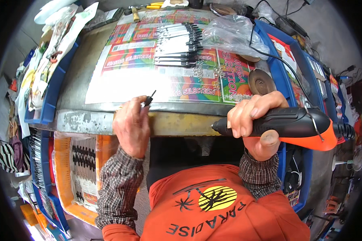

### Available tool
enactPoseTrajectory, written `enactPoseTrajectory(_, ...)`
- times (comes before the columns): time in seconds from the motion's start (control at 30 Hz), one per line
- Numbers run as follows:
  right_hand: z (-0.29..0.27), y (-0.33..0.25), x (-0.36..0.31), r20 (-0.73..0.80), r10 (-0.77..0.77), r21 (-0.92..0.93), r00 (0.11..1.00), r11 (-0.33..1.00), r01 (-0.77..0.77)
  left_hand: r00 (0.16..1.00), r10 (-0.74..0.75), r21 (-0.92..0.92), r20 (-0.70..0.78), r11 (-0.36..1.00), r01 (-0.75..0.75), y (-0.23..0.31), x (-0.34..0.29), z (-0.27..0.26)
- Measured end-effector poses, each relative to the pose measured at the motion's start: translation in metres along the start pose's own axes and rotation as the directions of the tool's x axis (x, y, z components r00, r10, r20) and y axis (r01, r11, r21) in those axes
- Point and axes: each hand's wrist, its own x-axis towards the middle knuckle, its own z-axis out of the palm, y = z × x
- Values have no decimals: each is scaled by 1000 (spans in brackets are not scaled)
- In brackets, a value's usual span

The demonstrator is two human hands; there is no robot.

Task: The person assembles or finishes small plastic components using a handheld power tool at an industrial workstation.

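My left hand (131, 126), at the near edge of the table, pinches a small black piece (149, 99) with a thin dark tip that points up and right. Most of that piece is hidden in my fingers. My right hand (255, 118) is wrapped round a black and orange electric screwdriver (295, 122), its nose pointing left in front of the table edge. The two hands are apart, and the tool does not touch the black piece. Beyond them, a row of slim black and silver pieces (177, 44) lies on a colourful printed sheet (128, 60). Tiny metal parts (207, 74) are scattered beside the row.
A clear plastic bag (233, 34) and a round brown dish (261, 81) are at the right of the table. Blue trays (48, 96) stand on both sides. An orange crate (62, 172) with similar black pieces is below left. The tool's black cord (287, 64) loops at the right.
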Motion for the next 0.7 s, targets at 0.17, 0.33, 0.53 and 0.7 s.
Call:
enactPoseTrajectory(0.17, -3, -2, 2, -59, 27, 41, 998, 999, -24, 999, 33, 235, -18, 972, -28, -37, 19, 5)
enactPoseTrajectory(0.33, -11, 0, 3, -87, 63, 39, 994, 997, -60, 988, 141, 456, 61, 877, -153, -53, 38, 6)
enactPoseTrajectory(0.53, -17, 3, 7, -122, 53, 4, 991, 999, -53, 954, 291, 174, 66, 938, -298, -7, 75, 40)
enactPoseTrajectory(0.7, -24, 4, 7, -118, 28, 3, 993, 1000, -28, 940, 303, 138, 154, 936, -324, 4, 95, 75)
